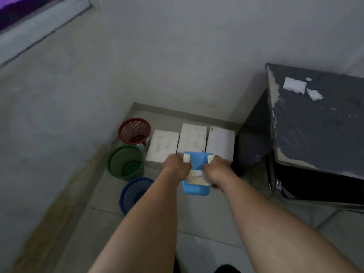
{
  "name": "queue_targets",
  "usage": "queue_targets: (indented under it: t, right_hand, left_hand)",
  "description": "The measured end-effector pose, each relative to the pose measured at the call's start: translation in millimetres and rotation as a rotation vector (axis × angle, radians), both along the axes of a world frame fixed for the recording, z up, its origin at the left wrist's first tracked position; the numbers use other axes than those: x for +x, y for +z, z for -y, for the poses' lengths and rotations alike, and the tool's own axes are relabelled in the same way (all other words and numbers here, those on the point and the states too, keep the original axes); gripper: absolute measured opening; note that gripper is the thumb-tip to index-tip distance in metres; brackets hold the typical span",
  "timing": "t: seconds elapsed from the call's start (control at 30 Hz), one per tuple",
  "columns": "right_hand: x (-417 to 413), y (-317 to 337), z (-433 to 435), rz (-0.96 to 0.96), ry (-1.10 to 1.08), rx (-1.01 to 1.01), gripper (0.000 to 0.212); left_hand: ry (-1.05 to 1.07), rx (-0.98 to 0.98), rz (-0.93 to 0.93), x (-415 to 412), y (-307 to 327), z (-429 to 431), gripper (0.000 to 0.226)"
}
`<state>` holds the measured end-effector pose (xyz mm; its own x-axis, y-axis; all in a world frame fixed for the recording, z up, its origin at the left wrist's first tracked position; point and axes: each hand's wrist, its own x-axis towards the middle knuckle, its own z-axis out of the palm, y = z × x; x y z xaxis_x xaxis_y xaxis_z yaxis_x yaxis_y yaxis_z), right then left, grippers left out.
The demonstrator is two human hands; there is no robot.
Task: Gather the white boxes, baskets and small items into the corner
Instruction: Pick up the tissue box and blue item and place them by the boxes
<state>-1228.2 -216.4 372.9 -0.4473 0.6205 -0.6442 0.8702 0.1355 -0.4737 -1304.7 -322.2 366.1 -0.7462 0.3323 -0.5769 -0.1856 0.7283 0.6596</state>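
Left hand [175, 166] and right hand [216, 169] each clenched on a side of the blue tray [197, 189], held between them just before three white boxes [192, 138] in the corner.

Left arm: bare, reaching from about 7 o'clock up toward the centre of view, forearm nearly straight.
Left hand [176, 166]: back of the hand facing up, fingers curled under and closed on the left side of the blue tray [195, 189].
Right arm: bare, entering from about 5 o'clock, angled inward toward 11 o'clock.
Right hand [217, 169]: knuckles up, fingers closed on the right side of the same tray.
Hands together: level with each other, close but apart.
Thumbs: seemingly tucked over the rim, though blur makes this unsure.
Wrists: roughly straight, in line with the forearms.
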Motion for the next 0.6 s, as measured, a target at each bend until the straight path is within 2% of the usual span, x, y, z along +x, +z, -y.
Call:
queue_targets:
  t: [0.17,0.3,0.43,0.6]
  right_hand:
    - [-36.1,-23.8,-24.0,0.077,-0.013,-0.018,0.024]
    - [-62.6,-63.3,-55.6,0.116,-0.009,-0.031,0.031]
    - [-86.5,-121.0,-80.6,0.117,0.028,-0.051,0.035]
    - [-117.1,-240.8,-107.2,0.173,0.112,-0.080,0.049]
  left_hand:
    - [-0.137,-0.077,0.064,-41.5,-35.2,-27.9,0.040]
    - [-0.215,-0.154,-0.015,-69.5,-76.1,-56.6,0.037]
    - [-0.175,-0.164,-0.034,-87.2,-129.1,-75.2,0.037]
    - [-0.117,-0.187,-0.040,-104.3,-242.2,-94.9,0.033]
